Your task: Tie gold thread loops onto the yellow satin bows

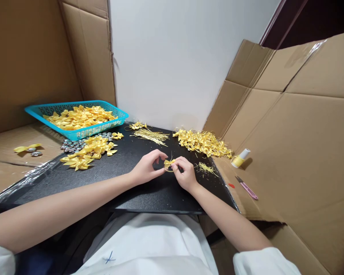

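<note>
A small yellow ribbon bow [169, 164] with a thin gold cord is held over the black table. My right hand [185, 175] pinches the right side of the bow between thumb and fingers. On the bow's left, my left hand [149, 167] curves its thumb and forefinger around the bow and its cord; their exact contact is too small to make out. The cord loops below the bow, and a thin end sticks up above it. Just beyond the hands lies a bundle of gold cords [150, 136]. Yellow cord clippings [205, 168] lie right of my right hand.
A blue basket [78, 134] of yellow bows stands back left. Before it lie loose bows [96, 149] and silver round pieces [71, 145]. Corded bows [202, 142] are heaped back right. A thread spool [240, 158] and pink snips [247, 188] lie on the right cardboard [304, 152].
</note>
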Available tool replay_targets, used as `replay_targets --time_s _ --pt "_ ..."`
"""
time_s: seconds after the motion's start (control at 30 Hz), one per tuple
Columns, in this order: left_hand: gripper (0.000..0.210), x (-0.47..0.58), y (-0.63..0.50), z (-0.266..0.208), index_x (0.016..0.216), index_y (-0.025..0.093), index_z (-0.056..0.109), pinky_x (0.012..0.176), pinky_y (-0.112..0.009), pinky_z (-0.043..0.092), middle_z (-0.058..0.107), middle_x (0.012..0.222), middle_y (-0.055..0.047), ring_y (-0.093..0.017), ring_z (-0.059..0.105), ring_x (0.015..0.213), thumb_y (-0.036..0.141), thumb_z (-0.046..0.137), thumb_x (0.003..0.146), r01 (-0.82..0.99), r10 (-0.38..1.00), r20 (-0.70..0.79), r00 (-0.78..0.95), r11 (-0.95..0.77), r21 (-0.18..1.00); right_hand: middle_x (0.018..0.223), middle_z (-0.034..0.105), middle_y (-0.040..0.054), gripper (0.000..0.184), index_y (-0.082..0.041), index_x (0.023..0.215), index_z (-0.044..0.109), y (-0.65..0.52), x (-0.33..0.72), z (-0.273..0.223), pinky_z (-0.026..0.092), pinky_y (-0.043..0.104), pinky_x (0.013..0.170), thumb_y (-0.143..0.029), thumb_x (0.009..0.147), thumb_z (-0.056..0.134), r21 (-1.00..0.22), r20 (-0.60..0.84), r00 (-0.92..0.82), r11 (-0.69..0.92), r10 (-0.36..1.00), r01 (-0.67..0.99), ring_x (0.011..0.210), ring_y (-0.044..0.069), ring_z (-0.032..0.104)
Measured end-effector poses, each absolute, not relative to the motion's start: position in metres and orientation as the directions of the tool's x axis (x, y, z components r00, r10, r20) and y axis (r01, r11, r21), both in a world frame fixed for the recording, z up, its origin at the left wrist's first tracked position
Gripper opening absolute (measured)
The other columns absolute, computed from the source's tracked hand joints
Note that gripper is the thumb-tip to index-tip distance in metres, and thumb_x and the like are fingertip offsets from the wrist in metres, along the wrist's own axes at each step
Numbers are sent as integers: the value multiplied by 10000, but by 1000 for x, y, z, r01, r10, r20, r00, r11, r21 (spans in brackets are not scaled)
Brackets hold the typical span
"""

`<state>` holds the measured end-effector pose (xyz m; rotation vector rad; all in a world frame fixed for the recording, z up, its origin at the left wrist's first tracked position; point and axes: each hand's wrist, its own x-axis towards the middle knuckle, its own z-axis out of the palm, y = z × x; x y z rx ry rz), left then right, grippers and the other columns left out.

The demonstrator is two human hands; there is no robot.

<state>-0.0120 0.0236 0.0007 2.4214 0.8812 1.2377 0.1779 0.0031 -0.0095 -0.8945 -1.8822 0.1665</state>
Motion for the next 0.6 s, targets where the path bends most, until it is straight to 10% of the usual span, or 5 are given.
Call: replay_targets --time_s 0.1,0.27,0.6 --pt "410 -11 25 -1 1088 176 532 622 -238 445 608 901 -23 -123 523 686 301 687 729 382 664 600 446 -748 543 751 612 48 217 -197 682 602 3 178 -9 455 296 676 -228 870 498 -461 738 -232 725 633 511 731 169 558" --pt "66 -11 23 1 836 183 611 677 -240 449 575 842 -23 -130 537 747 242 598 807 339 586 682 438 -810 478 761 616 46 217 -199 698 607 3 178 -10 455 301 693 -231 879 491 -451 738 -238 724 631 521 750 170 558" --pt "120 -13 24 1 730 199 660 744 -273 466 603 800 -31 -150 570 787 257 601 817 341 538 706 461 -842 419 751 613 46 218 -201 688 600 4 178 -10 443 307 678 -226 874 490 -457 739 -232 724 632 517 735 173 547"
